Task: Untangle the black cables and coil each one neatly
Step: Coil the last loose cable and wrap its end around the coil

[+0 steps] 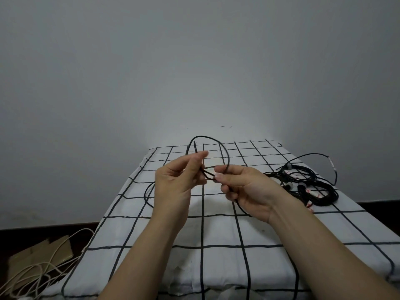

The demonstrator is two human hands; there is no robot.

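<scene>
I hold one thin black cable (223,148) in the air above the checked table (216,230). My left hand (175,182) pinches it near a plug end that points up by the fingertips. My right hand (244,189) pinches the same cable a little to the right, and a loop arches above both hands. A slack part of the cable curves down to the cloth left of my left hand. A pile of black cables (309,182) lies tangled on the table's right side, apart from both hands.
The table has a white cloth with a black grid and stands against a grey wall. On the dark floor at the lower left lie white cords (36,269) and flat cardboard (43,252).
</scene>
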